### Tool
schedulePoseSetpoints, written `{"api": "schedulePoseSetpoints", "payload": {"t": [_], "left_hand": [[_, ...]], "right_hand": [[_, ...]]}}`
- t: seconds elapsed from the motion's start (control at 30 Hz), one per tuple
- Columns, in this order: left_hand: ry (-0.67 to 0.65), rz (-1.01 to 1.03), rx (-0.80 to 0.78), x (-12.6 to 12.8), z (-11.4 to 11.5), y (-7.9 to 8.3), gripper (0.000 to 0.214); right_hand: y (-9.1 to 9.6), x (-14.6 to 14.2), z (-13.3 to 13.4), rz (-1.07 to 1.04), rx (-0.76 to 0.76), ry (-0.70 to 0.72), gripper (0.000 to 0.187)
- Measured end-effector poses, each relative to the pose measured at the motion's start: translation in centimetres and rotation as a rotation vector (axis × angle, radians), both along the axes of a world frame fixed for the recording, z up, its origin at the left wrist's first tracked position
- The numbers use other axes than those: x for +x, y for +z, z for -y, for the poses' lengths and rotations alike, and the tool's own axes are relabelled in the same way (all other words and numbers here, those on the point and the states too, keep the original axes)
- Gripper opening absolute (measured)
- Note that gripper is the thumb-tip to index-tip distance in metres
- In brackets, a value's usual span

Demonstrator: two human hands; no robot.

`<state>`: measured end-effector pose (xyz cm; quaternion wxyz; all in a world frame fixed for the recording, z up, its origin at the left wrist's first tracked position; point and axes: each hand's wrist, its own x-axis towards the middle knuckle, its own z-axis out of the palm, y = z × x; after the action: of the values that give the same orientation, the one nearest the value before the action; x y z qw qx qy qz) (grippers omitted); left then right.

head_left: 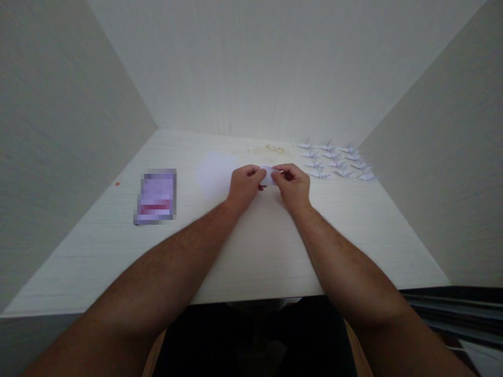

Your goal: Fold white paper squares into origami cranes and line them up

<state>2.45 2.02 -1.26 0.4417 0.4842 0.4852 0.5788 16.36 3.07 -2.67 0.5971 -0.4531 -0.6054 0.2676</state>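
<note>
Between my two hands is a small white piece of paper [268, 179], held just above the middle of the desk. My left hand [247, 186] pinches its left side between thumb and fingers. On the right side, my right hand [293, 184] grips it the same way, thumb on the near face. The fingers cover much of the paper, so its folds cannot be made out. To the right of my right hand, several folded white paper cranes [332, 157] stand in rows on the desk.
A pale desk [259, 251] is enclosed by a back wall [251, 68] and two side walls. At the left lies a blurred purple rectangular item [157, 196]. A small orange speck [117, 184] is near the left wall. Brownish stains [275, 150] mark the desk's back.
</note>
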Motion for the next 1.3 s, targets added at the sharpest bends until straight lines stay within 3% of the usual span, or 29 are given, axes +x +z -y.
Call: {"api": "schedulePoseSetpoints", "payload": {"t": [0.37, 0.67, 0.93, 1.13, 1.3], "left_hand": [[0.032, 0.107, 0.006, 0.15, -0.23, -0.14, 0.011], [0.005, 0.118, -0.024, 0.00, -0.07, 0.25, 0.012], [0.007, 0.182, -0.069, -0.13, -0.37, 0.26, 0.015], [0.018, 0.178, -0.065, -0.10, -0.23, 0.45, 0.014], [0.022, 0.189, -0.085, -0.08, -0.35, 0.34, 0.011]], "right_hand": [[0.14, 0.06, 0.49, 0.040, 0.099, 0.038, 0.011], [0.82, 0.26, 0.83, 0.043, -0.073, 0.026, 0.012], [0.19, 0.40, 0.61, -0.018, 0.035, 0.148, 0.012], [0.08, 0.47, 0.55, 0.051, 0.019, 0.149, 0.009], [0.55, 0.56, 0.63, 0.122, 0.120, 0.175, 0.012]]}}
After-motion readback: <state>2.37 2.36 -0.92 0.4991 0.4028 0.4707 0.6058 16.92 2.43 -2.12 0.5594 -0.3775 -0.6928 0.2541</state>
